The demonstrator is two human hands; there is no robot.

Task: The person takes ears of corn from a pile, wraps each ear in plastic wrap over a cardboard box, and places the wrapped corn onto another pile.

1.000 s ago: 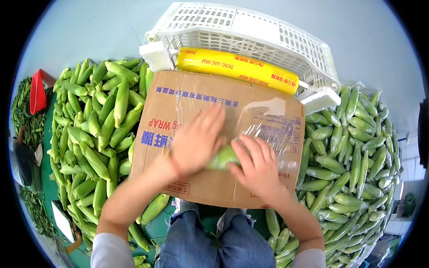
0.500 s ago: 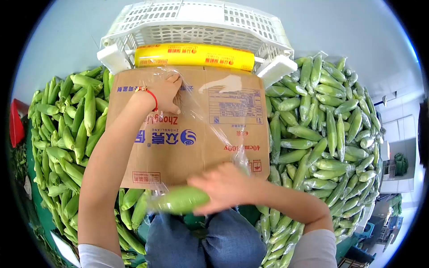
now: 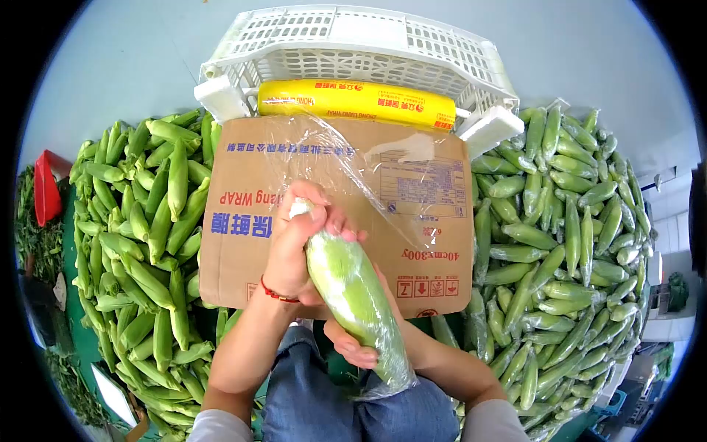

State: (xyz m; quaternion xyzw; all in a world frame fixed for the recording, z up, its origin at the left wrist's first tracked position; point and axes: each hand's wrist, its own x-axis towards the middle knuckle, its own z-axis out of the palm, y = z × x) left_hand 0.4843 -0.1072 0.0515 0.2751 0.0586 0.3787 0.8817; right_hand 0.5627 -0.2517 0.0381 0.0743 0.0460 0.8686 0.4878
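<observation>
Left hand (image 3: 294,239), earlier over the carton (image 3: 398,236), now joins right hand (image 3: 355,346), each grip clamped around the film-wrapped corn (image 3: 350,287)

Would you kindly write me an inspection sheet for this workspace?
Surface: printed cardboard, partly under clear film.
Job's things: film-covered ear of corn, tilted; yellow cling wrap roll along the white plastic crate; unwrapped corn pile left; film-wrapped corn pile right.
Clutter: leafy green heap and red object, far left.
Hands: left hand grips the ear's upper end; right hand holds its lower part.
Cables: nothing seen.
Surroundings: pale grey wall behind the crate.
</observation>
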